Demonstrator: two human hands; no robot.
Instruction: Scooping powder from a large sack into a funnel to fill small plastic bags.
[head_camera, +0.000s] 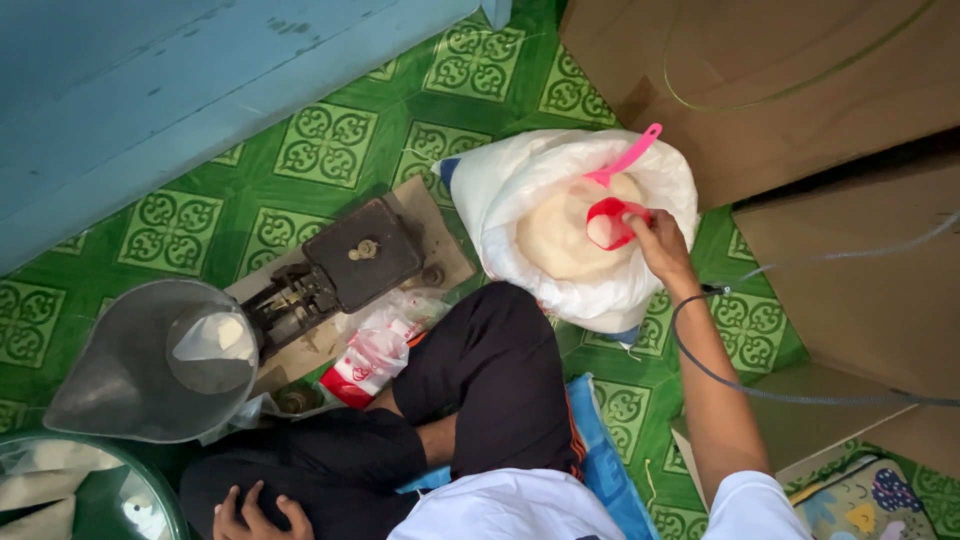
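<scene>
R hand (660, 243): grip closed on red cup (612, 222), dipped in pale flour inside white sack (500, 190) on green tiled floor (320, 150); pink scoop (625, 158) stuck alongside; L hand (258, 512): resting on knee, fingers loose, empty; weighing scale (340, 268) w/ metal pan (130, 365) nearby.

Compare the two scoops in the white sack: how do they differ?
The red scoop is gripped by the right hand and holds pale powder; the pink scoop lies untouched, its handle sticking out over the sack rim. Red is darker, pink lighter. Both sit on the same powder heap.
</scene>
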